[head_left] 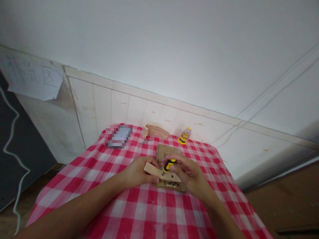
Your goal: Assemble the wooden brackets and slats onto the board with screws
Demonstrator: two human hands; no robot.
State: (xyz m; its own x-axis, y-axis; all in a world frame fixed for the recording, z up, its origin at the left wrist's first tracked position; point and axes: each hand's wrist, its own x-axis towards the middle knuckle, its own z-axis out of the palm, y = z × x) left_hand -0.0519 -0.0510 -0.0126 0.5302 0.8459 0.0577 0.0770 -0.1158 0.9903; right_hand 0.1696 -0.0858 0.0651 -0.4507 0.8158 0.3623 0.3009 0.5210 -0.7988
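Evidently, left fingers [154,179] hold a wooden piece [151,169], right fingers [179,158] a screwdriver [166,167].

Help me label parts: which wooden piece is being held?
The wooden piece in the left hand, under the screwdriver; the other piece sits near the wall.

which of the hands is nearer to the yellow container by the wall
Right. The right hand, gripping the screwdriver, is on the near side of the yellow container; the left hand, holding the wooden piece, is farther off, to its near left.
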